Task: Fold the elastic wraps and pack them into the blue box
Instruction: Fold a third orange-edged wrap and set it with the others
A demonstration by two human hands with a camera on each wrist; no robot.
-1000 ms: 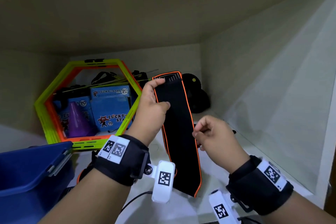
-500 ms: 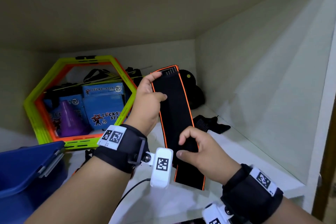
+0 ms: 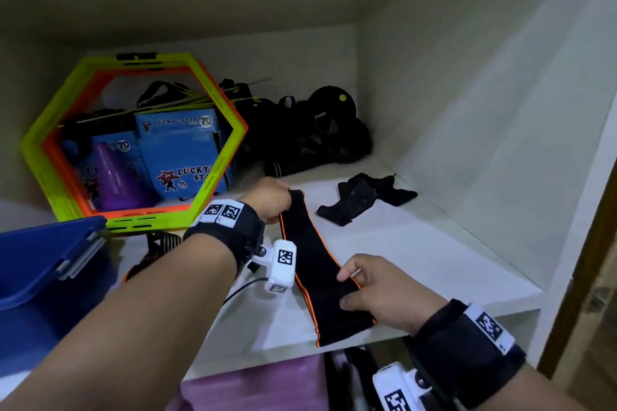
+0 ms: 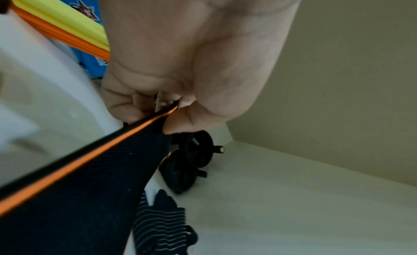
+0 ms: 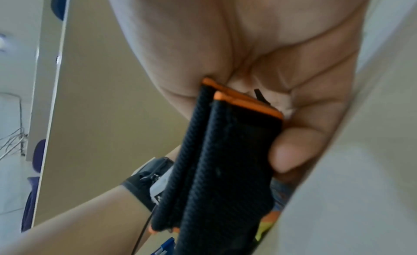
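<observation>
Down on the white laminate shelf now, no longer held upright in the air as a second ago: the long black elastic wrap with orange edging, stretched far-to-near between both hands. Far end pinched in the curled fingers and thumb of the left hand, as the left wrist view confirms. Near end gripped by the right hand, which has dropped from the strip's middle to its near part, thumb on top, fingers curled beneath. Two orange-edged layers stacked in that grip in the right wrist view, so probably the first fold begun; packing not yet started.

At the near left, well apart from the wrap, with the left forearm between: the open blue plastic box. Behind it, at the far left, stacked yellow-green and orange hexagonal frames standing around blue printed cartons and a purple plastic cone. Against the back wall, a heap of black straps and a roller wheel. Just right of the stretched strip, a crumpled black wrap with pale stripes, unfolded. Partly hidden under the left forearm, another orange-trimmed black wrap. Nothing lying across the way to the box except that forearm and the wrap beneath it.
</observation>
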